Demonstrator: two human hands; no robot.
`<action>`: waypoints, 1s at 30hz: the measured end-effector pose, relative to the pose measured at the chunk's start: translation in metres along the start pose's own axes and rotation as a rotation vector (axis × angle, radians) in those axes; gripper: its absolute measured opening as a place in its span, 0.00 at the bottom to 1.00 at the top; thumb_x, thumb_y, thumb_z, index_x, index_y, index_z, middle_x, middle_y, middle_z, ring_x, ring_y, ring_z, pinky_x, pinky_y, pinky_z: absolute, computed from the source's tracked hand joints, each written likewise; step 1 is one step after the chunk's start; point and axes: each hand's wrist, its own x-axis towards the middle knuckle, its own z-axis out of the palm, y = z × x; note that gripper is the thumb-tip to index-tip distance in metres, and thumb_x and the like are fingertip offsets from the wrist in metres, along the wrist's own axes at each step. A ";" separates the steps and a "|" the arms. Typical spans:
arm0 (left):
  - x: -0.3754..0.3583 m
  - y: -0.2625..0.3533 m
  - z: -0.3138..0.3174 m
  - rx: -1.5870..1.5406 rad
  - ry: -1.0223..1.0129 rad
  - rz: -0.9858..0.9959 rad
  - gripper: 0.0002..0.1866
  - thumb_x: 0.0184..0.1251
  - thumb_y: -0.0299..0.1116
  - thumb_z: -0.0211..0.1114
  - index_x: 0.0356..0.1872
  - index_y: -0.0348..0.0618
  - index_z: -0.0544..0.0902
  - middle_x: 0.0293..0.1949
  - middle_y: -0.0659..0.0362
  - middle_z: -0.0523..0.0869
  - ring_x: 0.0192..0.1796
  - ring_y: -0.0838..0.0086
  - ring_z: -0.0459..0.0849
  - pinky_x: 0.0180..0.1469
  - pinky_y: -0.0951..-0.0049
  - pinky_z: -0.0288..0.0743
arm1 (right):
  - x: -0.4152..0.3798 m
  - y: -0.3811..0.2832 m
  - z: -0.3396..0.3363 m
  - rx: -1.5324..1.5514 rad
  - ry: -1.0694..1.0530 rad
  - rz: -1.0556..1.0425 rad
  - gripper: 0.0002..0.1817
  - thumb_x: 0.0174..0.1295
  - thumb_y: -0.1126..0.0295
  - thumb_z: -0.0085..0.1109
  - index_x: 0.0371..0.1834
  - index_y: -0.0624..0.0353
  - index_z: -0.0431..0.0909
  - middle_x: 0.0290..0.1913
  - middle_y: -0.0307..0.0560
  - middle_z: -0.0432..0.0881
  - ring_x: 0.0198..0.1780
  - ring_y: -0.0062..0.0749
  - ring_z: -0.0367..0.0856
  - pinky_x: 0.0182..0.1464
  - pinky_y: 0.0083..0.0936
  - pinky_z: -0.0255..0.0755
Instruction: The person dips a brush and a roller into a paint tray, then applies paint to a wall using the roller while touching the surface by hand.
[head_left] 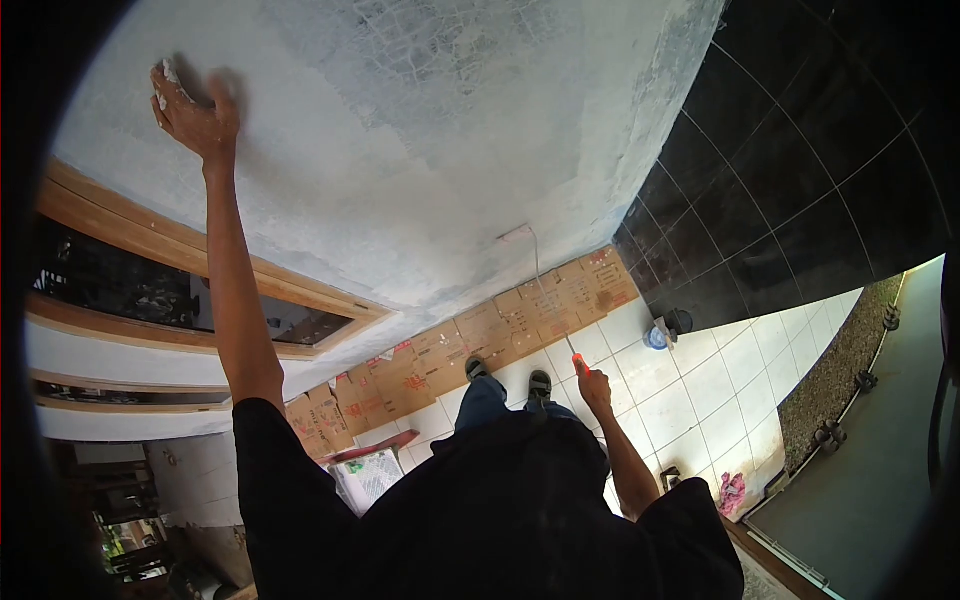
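Patchy wall backs left hand (its white bits unclear).

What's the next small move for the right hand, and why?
Probably raise the roller-like tool toward the crackled patch: the right hand grips its orange handle, its head shows low by the wall, and the patch is higher up. Whether the head touches is unclear.
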 end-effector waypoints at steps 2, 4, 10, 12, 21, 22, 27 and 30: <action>0.000 0.000 0.000 0.008 -0.004 -0.002 0.43 0.62 0.52 0.56 0.66 0.23 0.57 0.62 0.38 0.71 0.67 0.53 0.67 0.72 0.54 0.44 | -0.010 -0.003 -0.010 0.005 0.013 0.005 0.47 0.61 0.30 0.35 0.38 0.73 0.81 0.38 0.72 0.81 0.46 0.65 0.80 0.48 0.50 0.73; 0.001 -0.001 0.001 0.024 -0.007 -0.006 0.43 0.61 0.52 0.56 0.66 0.23 0.57 0.62 0.38 0.71 0.68 0.54 0.67 0.72 0.54 0.44 | -0.021 -0.001 -0.019 0.067 0.044 -0.046 0.44 0.61 0.31 0.38 0.32 0.71 0.80 0.34 0.72 0.81 0.42 0.66 0.80 0.44 0.49 0.73; 0.000 -0.004 0.000 0.035 -0.026 0.013 0.44 0.63 0.55 0.54 0.66 0.23 0.58 0.61 0.39 0.72 0.67 0.53 0.67 0.72 0.54 0.45 | -0.071 -0.011 -0.052 0.123 0.046 -0.097 0.42 0.63 0.34 0.39 0.24 0.70 0.79 0.24 0.68 0.79 0.32 0.62 0.81 0.37 0.47 0.71; 0.000 -0.002 0.001 0.004 0.016 0.027 0.44 0.63 0.57 0.53 0.65 0.22 0.59 0.60 0.38 0.73 0.67 0.52 0.68 0.71 0.52 0.45 | -0.077 -0.015 -0.053 0.126 0.038 -0.084 0.42 0.63 0.34 0.39 0.26 0.70 0.79 0.25 0.68 0.80 0.34 0.63 0.81 0.37 0.47 0.71; -0.002 -0.007 0.008 -0.009 0.087 0.033 0.44 0.64 0.60 0.51 0.63 0.23 0.62 0.57 0.38 0.76 0.65 0.53 0.70 0.70 0.52 0.47 | -0.056 -0.012 -0.022 0.052 0.026 -0.030 0.43 0.64 0.33 0.34 0.34 0.70 0.81 0.34 0.72 0.80 0.42 0.67 0.79 0.46 0.51 0.71; -0.002 -0.007 0.007 -0.012 0.088 0.034 0.44 0.64 0.60 0.51 0.63 0.23 0.62 0.57 0.38 0.76 0.65 0.53 0.70 0.70 0.52 0.47 | -0.055 -0.010 -0.021 0.053 0.034 -0.038 0.44 0.64 0.33 0.34 0.35 0.70 0.81 0.35 0.73 0.80 0.43 0.67 0.79 0.47 0.51 0.71; 0.000 -0.001 0.002 -0.003 0.038 0.022 0.45 0.63 0.59 0.52 0.65 0.23 0.58 0.58 0.37 0.75 0.65 0.48 0.69 0.71 0.51 0.48 | -0.047 -0.003 -0.013 0.043 0.024 -0.021 0.44 0.63 0.32 0.34 0.36 0.71 0.81 0.36 0.73 0.80 0.44 0.66 0.79 0.48 0.50 0.71; 0.000 -0.004 0.002 0.014 0.022 0.013 0.45 0.63 0.59 0.52 0.65 0.23 0.59 0.58 0.37 0.74 0.65 0.49 0.69 0.71 0.52 0.47 | -0.030 0.007 -0.006 0.052 0.004 -0.007 0.46 0.61 0.30 0.35 0.37 0.71 0.81 0.37 0.73 0.80 0.45 0.66 0.79 0.49 0.50 0.71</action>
